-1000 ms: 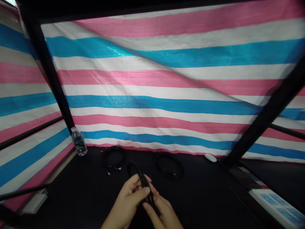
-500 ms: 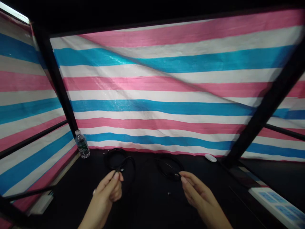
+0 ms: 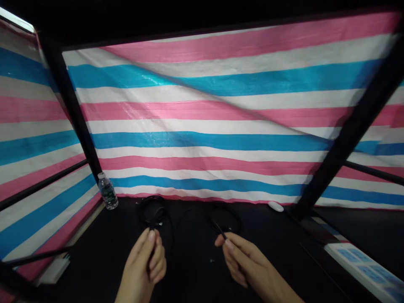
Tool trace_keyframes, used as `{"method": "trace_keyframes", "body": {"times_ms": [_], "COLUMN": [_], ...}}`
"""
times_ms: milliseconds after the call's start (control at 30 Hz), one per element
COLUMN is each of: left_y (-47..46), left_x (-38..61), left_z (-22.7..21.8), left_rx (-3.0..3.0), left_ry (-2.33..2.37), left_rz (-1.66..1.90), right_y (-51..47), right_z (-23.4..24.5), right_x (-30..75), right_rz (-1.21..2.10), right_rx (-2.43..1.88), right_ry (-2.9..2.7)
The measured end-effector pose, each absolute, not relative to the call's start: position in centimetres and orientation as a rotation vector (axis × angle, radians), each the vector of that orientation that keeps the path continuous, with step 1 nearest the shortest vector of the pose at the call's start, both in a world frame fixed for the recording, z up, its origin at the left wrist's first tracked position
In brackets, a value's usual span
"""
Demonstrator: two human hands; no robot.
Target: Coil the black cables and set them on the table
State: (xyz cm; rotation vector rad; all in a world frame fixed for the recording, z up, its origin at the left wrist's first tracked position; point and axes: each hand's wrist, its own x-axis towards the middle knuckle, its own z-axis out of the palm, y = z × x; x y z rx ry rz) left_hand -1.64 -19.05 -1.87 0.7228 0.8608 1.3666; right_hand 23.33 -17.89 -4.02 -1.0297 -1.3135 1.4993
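Left hand [image 3: 145, 263] low in the view, just left of centre: fingers [image 3: 157, 263] curled and pressed together, thumb against them, a thin black cable [image 3: 153, 248] apparently running into the grip, the exact hold hidden behind the fingers. Right hand [image 3: 244, 261] well apart from it, to the right of centre, palm turned inward, fingers lightly bent, thumb and forefinger pinching a slim black cable end [image 3: 220, 229] that pokes out up and to the left from the fingertips. Directly beyond the left hand, a tight coil of black cable [image 3: 153, 211] flat on a black tabletop [image 3: 85, 256], with a loose strand trailing down toward that hand. Beyond the right hand, a wider and looser coil of black cable [image 3: 223, 219], also flat on the tabletop, just behind the pinched end. Near the far left corner of the tabletop, a clear plastic water bottle [image 3: 107, 191] with a dark label, upright beside a black metal post [image 3: 71, 109]. Toward the far right edge, a small white oval object [image 3: 275, 206], too plain to identify, close to the foot of a slanting black metal post [image 3: 350, 130]. Pink, white and blue striped tarpaulin [image 3: 202, 143] hanging behind and along the sides of the tabletop. At lower right, below the tabletop's edge, a white panel with blue markings [image 3: 362, 269], its details unclear.
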Motion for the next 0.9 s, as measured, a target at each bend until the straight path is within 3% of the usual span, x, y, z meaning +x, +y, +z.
{"method": "trace_keyframes", "body": {"times_ms": [167,400,700,900], "left_y": [-18.6,-18.4,-17.3,-18.0], "left_x": [1.8,3.1,-7.2,-9.9], "left_z": [-1.9,-0.7,0.0,1.2], "left_rx": [0.961,0.923,0.608,0.269], "left_ry": [0.932,0.961,0.881,0.536], "left_rz": [1.189,1.088,1.515,1.760], "right_y": [-18.5,-19.4,-14.2,-12.3], "right_z": [-2.1,-1.8,-2.4,-3.3], "right_x": [19.3,17.9,29.6,34.9], "right_rz": [1.569,1.431,0.819,0.525], "right_rx": [-0.914,-1.081,-1.182,-1.524], "right_ry": [-1.394,-1.592,-1.095,-1.347]}}
